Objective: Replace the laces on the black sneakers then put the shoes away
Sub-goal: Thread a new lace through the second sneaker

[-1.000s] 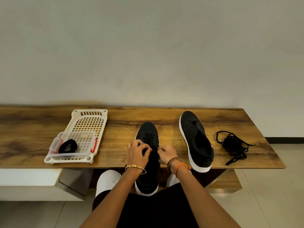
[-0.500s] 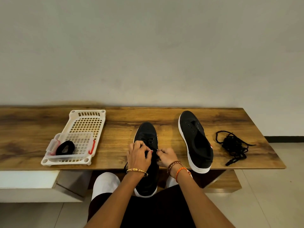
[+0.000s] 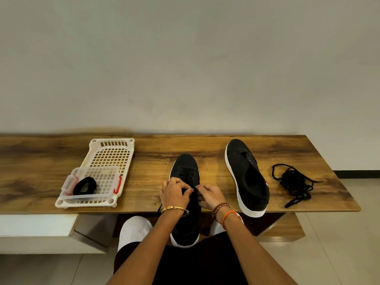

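A black sneaker with a white sole (image 3: 186, 167) lies toe-away at the front edge of the wooden table (image 3: 41, 161), its heel hanging over my lap. My left hand (image 3: 173, 193) and my right hand (image 3: 210, 195) sit over its eyelets, fingers curled, pinching a black lace between them. The second black sneaker (image 3: 246, 175) lies to the right without laces. A loose pile of black laces (image 3: 294, 182) lies right of it. A coiled black lace (image 3: 84, 185) rests in a clear box.
A white perforated plastic tray (image 3: 112, 153) stands on the table's left half, holding a clear box with red clips (image 3: 115, 183). A plain wall backs the table. A white ledge sits lower left, tiled floor at right.
Both hands have shifted slightly while working the lace at the eyelets. The view has drifted a little; the objects on the table have not moved.
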